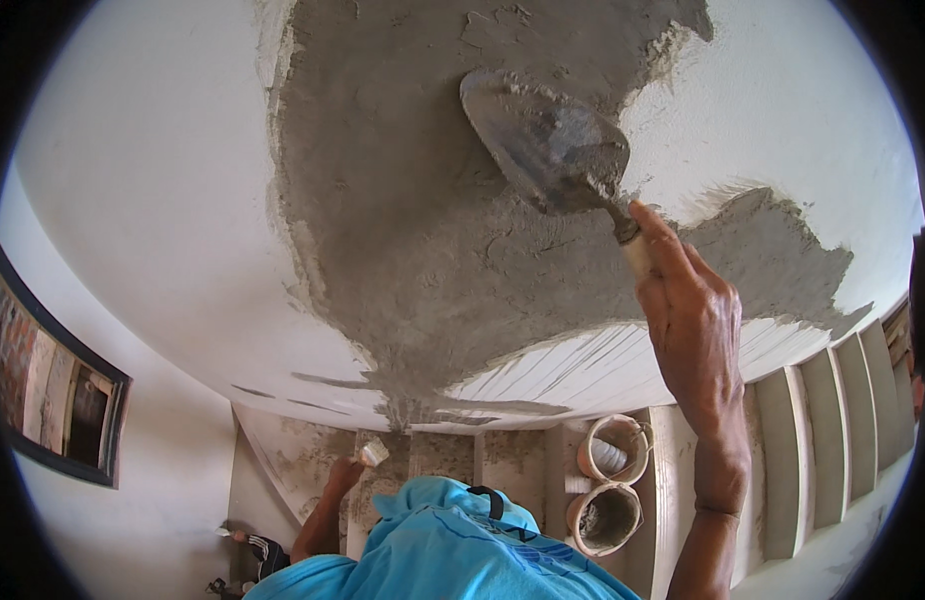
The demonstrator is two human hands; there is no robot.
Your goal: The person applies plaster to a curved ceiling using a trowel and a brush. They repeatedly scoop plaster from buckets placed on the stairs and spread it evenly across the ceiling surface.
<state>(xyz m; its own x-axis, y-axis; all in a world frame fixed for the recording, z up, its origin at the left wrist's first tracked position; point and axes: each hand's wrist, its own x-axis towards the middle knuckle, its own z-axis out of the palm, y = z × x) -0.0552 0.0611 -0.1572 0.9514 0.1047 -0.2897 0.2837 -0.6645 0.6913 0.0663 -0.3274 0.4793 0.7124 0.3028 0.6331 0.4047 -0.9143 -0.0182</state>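
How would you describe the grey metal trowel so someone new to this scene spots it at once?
Start with the broad grey plaster patch on the white wall. Toward its right side, the right hand grips a pale handle. That handle belongs to the grey metal trowel, whose broad, smeared blade points up and left, unlike the small pale brush-like tool in the left hand.

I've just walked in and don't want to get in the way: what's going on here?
The person's right hand grips a trowel by its handle, the blade in front of a large, ragged-edged patch of grey plaster on a white wall. The left hand, lower down, holds a small pale thing, possibly a brush. Two buckets sit side by side on the steps. White wall shows around the patch.
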